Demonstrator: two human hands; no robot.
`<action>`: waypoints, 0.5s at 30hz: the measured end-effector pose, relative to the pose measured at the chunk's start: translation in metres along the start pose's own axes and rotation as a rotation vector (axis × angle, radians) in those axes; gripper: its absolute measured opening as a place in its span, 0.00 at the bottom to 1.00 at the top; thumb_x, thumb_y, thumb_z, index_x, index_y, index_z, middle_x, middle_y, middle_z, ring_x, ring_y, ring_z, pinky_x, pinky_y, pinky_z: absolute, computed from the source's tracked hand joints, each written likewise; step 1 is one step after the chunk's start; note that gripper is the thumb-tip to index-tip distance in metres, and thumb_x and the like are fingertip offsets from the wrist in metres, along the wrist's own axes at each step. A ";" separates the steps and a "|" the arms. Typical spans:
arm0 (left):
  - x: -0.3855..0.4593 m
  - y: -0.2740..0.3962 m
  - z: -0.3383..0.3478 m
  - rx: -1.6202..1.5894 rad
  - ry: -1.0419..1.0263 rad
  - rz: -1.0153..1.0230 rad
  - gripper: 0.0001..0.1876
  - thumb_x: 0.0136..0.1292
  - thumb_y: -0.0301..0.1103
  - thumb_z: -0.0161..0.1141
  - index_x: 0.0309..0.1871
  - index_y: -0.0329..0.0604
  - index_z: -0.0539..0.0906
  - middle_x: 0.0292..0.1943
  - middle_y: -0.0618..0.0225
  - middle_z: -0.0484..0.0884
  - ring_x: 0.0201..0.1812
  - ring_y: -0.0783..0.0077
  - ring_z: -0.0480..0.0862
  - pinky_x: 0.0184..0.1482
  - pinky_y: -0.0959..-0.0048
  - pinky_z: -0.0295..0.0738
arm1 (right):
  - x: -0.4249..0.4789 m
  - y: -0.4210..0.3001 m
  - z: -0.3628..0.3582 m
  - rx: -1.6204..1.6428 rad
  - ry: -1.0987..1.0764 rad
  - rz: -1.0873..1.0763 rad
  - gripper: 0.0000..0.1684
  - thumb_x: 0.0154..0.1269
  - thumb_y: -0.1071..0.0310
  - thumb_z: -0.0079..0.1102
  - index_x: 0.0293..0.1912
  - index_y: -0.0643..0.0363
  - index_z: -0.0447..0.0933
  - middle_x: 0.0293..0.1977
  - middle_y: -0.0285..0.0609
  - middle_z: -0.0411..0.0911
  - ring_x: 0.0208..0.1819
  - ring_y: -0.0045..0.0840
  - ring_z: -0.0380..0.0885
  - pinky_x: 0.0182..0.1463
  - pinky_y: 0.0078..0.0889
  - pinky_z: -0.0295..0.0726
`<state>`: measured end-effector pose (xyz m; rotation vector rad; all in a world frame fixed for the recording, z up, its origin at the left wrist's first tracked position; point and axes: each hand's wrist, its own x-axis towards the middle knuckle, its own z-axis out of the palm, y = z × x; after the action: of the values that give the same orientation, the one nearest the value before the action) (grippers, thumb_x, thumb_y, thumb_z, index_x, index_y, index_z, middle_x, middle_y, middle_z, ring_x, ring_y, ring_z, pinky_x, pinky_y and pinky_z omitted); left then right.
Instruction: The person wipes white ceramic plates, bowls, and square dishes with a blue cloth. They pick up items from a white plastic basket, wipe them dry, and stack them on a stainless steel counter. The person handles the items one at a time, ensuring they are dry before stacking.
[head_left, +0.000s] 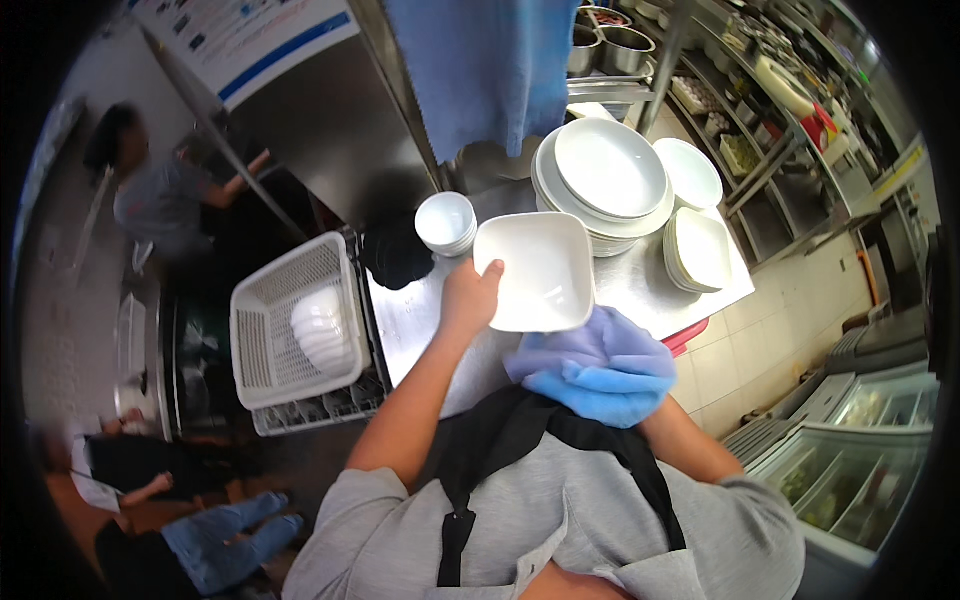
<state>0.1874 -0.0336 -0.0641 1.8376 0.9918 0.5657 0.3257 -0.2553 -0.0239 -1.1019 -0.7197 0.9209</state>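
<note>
My left hand (470, 298) grips the left edge of a square white dish (534, 271), thumb on its inner face. A blue and lilac cloth (596, 364) covers my right hand at the dish's lower right edge; its fingers are hidden. Beyond the dish stands a stack of small white bowls (445, 223). Round white plates (611, 166) are piled behind it to the right, beside another round plate or bowl (688, 173) and a stack of squarish white bowls (697, 250). All stand on a steel table (630, 289).
At left, a white plastic basket (244, 352) holds nested white dishes (319, 328) above a dark rack (322, 411). A blue cloth (487, 75) hangs ahead. Steel pots (626, 49) stand behind. People (161, 187) are at the far left. Glass-topped food compartments (855, 480) stand at lower right.
</note>
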 end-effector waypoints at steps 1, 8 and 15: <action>0.007 -0.016 0.001 0.076 -0.043 -0.062 0.18 0.68 0.41 0.55 0.48 0.33 0.82 0.41 0.44 0.85 0.46 0.45 0.84 0.50 0.57 0.76 | -0.014 -0.012 -0.003 -0.121 -0.043 -0.066 0.27 0.67 0.61 0.57 0.58 0.71 0.69 0.51 0.47 0.77 0.51 0.27 0.78 0.57 0.27 0.78; 0.002 -0.013 0.033 0.535 -0.106 -0.230 0.25 0.68 0.41 0.53 0.67 0.45 0.69 0.47 0.44 0.84 0.50 0.45 0.83 0.54 0.54 0.75 | 0.033 -0.063 -0.012 -0.966 -0.138 0.015 0.29 0.59 0.66 0.57 0.58 0.70 0.71 0.53 0.48 0.73 0.51 0.26 0.76 0.55 0.20 0.73; 0.003 -0.083 0.067 0.318 0.023 0.112 0.26 0.68 0.40 0.53 0.69 0.50 0.69 0.52 0.46 0.82 0.53 0.49 0.82 0.53 0.57 0.77 | 0.099 0.006 -0.078 -1.131 -0.138 -0.888 0.24 0.59 0.63 0.61 0.54 0.62 0.77 0.44 0.43 0.78 0.49 0.29 0.76 0.57 0.24 0.74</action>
<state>0.2058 -0.0464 -0.1687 2.1826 1.0447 0.5195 0.4352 -0.1990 -0.0497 -1.4400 -1.7594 -0.2726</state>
